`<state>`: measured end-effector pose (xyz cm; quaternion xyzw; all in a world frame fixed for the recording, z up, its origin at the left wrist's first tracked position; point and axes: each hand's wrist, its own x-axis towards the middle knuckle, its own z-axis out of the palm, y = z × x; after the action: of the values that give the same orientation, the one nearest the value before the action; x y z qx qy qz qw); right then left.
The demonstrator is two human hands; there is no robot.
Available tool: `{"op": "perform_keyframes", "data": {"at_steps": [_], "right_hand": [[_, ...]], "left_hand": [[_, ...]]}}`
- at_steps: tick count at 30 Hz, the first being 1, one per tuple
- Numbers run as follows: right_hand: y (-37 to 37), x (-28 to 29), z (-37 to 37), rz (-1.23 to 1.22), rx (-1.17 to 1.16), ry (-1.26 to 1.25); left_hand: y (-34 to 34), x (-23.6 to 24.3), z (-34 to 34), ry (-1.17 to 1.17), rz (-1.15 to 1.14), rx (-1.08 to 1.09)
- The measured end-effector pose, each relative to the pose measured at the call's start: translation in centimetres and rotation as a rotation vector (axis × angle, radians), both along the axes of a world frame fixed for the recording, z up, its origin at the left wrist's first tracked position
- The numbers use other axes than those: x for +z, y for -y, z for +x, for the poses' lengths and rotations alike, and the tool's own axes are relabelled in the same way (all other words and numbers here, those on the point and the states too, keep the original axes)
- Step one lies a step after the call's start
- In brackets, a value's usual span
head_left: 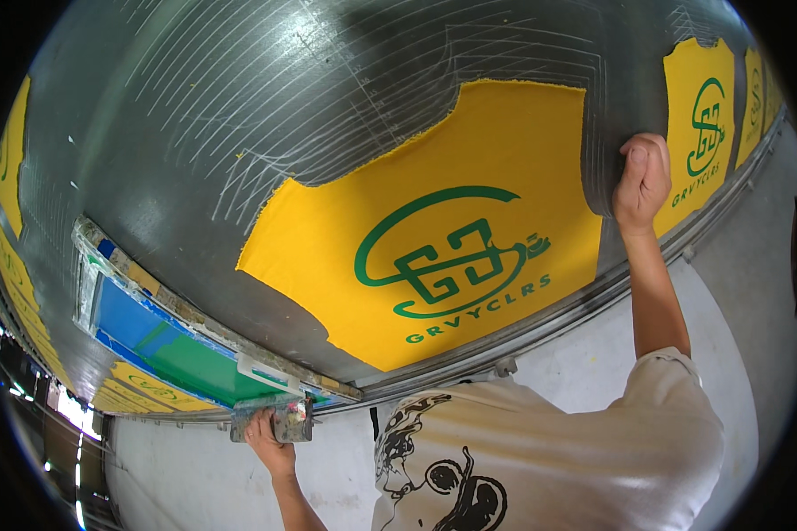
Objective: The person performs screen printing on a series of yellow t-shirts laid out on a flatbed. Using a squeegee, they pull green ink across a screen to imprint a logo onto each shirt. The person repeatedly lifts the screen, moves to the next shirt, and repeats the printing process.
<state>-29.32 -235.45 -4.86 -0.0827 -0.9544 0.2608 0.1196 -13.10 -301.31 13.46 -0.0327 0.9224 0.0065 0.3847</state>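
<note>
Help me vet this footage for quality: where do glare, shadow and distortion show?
In the head view, glare whitens the dark table near the top; in the head view, shade dulls the lower right of the large yellow fabric piece; in the head view, the metal rail bows, the corners go black, and lights at lower left blow out.

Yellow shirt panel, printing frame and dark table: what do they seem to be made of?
The yellow shirt panel looks like matt fabric, possibly cotton: its cut edges are slightly rough. The printing frame could be metal or wood; stains obscure its surface. The dark table looks smooth and semi-gloss, catching bright glare, perhaps rubber or coated board.
</note>
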Motion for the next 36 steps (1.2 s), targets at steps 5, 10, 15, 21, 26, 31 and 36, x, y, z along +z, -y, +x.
{"op": "perform_keyframes", "data": {"at_steps": [5,10,15,21,26,31,36], "right_hand": [[0.1,0.1,0.1,-0.012,-0.008,-0.004],[0.4,1.0,0.0,-0.033,-0.003,-0.015],[0.3,1.2,-0.1,-0.058,0.008,-0.037],[0.1,1.0,0.1,-0.125,-0.011,-0.067],[-0.1,0.8,0.2,-0.168,0.007,-0.116],[-0.6,0.6,0.4,-0.161,0.02,-0.135],[-0.8,0.5,0.6,-0.196,0.009,-0.164]], "left_hand": [[0.3,0.1,0.3,-0.005,0.009,-0.012],[0.2,0.8,0.1,0.012,0.003,0.004],[0.3,0.9,0.2,0.025,0.003,0.008],[0.3,0.8,0.2,0.021,-0.013,-0.042],[0.6,0.7,0.4,0.021,-0.007,-0.048],[0.4,0.7,-0.2,0.044,0.013,-0.026],[0.5,0.3,-0.3,0.01,0.058,-0.045]]}}
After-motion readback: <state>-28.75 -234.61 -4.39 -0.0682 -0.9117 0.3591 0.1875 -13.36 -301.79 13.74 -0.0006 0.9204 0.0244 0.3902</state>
